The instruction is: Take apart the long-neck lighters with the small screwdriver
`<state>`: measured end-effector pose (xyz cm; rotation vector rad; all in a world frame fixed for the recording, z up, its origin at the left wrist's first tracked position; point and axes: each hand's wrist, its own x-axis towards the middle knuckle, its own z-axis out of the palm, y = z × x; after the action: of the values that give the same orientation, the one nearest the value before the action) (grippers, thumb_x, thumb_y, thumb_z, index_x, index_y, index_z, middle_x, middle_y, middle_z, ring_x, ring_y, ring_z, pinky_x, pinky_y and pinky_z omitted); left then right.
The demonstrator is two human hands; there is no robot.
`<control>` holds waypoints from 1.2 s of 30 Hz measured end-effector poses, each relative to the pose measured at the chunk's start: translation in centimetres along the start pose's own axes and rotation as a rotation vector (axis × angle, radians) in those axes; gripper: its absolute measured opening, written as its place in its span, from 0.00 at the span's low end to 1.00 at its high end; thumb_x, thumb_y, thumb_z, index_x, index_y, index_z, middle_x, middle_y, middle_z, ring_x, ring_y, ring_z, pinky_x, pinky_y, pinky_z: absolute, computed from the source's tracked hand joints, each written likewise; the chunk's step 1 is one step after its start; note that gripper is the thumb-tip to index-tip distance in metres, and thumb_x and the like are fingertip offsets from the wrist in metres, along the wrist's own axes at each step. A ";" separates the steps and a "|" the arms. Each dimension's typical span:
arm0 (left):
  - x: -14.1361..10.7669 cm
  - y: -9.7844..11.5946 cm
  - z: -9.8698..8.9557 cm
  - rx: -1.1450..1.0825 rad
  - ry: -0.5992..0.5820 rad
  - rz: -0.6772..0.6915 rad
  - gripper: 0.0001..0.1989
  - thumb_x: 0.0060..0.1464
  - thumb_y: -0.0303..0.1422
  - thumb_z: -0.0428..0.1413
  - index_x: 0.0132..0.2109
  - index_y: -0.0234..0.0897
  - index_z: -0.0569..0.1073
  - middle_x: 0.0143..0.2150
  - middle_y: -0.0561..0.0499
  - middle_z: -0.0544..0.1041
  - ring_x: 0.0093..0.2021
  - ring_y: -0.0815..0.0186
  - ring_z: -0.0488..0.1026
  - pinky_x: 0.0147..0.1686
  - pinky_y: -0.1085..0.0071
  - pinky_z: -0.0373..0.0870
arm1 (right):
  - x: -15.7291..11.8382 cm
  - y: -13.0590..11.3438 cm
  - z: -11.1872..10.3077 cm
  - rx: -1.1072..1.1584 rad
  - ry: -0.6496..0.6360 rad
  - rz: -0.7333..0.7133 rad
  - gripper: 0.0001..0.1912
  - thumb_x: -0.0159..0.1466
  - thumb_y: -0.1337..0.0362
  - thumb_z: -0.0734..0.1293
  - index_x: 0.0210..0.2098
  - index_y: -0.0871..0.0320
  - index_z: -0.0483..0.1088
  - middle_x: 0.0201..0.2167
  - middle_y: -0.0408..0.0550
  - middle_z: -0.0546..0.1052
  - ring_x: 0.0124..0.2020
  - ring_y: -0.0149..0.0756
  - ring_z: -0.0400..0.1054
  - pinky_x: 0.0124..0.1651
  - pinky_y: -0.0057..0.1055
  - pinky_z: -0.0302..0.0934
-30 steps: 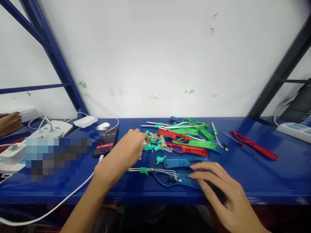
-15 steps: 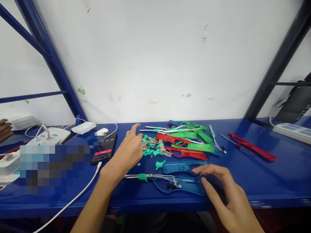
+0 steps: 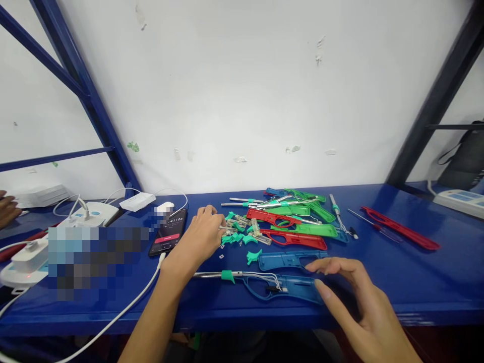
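Observation:
My left hand (image 3: 202, 232) is at the left edge of a pile of clear plastic lighter tanks (image 3: 257, 232) and green triggers (image 3: 238, 236). Its fingers are curled and closed by a clear tank; what is between them is hidden. My right hand (image 3: 359, 297) rests near the handle end of a blue lighter half-shell (image 3: 302, 287), thumb and fingers apart, holding nothing. In that shell lie a metal tube (image 3: 212, 275) with a green collar, white wires and a small black part. Another blue half-shell (image 3: 280, 259) and a loose green trigger (image 3: 253, 256) lie just behind.
Red half-shells (image 3: 295, 239), green half-shells (image 3: 310, 230) and metal tubes (image 3: 280, 202) are heaped behind. A screwdriver (image 3: 385, 232) and a red half-shell (image 3: 404, 229) lie right. Left are a phone (image 3: 168, 234), cables, power strips (image 3: 86, 214) and another person's hand (image 3: 7, 207).
My left hand's fingers, stretched out over the pile before, have curled down and closed at its left edge. My right hand stays by the blue half-shell. The view has shifted slightly.

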<state>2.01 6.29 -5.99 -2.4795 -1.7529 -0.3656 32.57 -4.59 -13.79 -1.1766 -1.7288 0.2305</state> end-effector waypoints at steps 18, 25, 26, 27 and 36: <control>0.2 1.4 -1.6 0.083 0.138 0.000 0.11 0.64 0.31 0.52 0.45 0.33 0.77 0.43 0.38 0.80 0.46 0.48 0.74 0.46 0.53 0.68 | 0.0 0.2 -0.2 -0.080 -0.033 -0.063 0.09 0.72 0.58 0.64 0.51 0.48 0.67 0.46 0.44 0.79 0.48 0.38 0.77 0.50 0.31 0.70; 0.1 1.2 -1.6 0.007 0.168 -0.024 0.11 0.67 0.33 0.50 0.50 0.34 0.74 0.39 0.41 0.82 0.37 0.55 0.78 0.35 0.62 0.67 | 0.2 0.3 -0.4 -0.124 -0.050 -0.165 0.02 0.72 0.61 0.64 0.41 0.50 0.66 0.45 0.45 0.79 0.45 0.38 0.77 0.45 0.29 0.70; 0.1 1.2 -1.5 -0.008 0.167 -0.011 0.12 0.68 0.33 0.49 0.52 0.35 0.73 0.40 0.42 0.82 0.36 0.56 0.78 0.34 0.63 0.67 | 0.2 0.4 -0.4 -0.126 -0.051 -0.179 0.02 0.72 0.61 0.64 0.41 0.50 0.66 0.45 0.45 0.79 0.45 0.38 0.77 0.45 0.29 0.70; 0.2 1.1 -1.5 -0.024 0.166 0.004 0.13 0.69 0.33 0.48 0.54 0.35 0.71 0.40 0.43 0.82 0.35 0.58 0.77 0.33 0.64 0.67 | 0.2 0.4 -0.3 -0.127 -0.050 -0.188 0.02 0.71 0.61 0.64 0.41 0.51 0.66 0.45 0.45 0.79 0.45 0.38 0.77 0.45 0.29 0.69; 0.4 1.5 -1.5 -0.104 0.220 0.104 0.16 0.70 0.33 0.47 0.61 0.36 0.67 0.44 0.42 0.81 0.39 0.58 0.78 0.40 0.61 0.71 | 0.2 0.0 -0.1 -0.097 -0.048 -0.163 0.02 0.71 0.60 0.65 0.40 0.50 0.67 0.44 0.46 0.79 0.44 0.41 0.76 0.44 0.32 0.70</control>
<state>3.29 5.82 -4.31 -2.4754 -1.5511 -0.7069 32.67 -4.51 -13.61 -1.0997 -1.8856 0.0774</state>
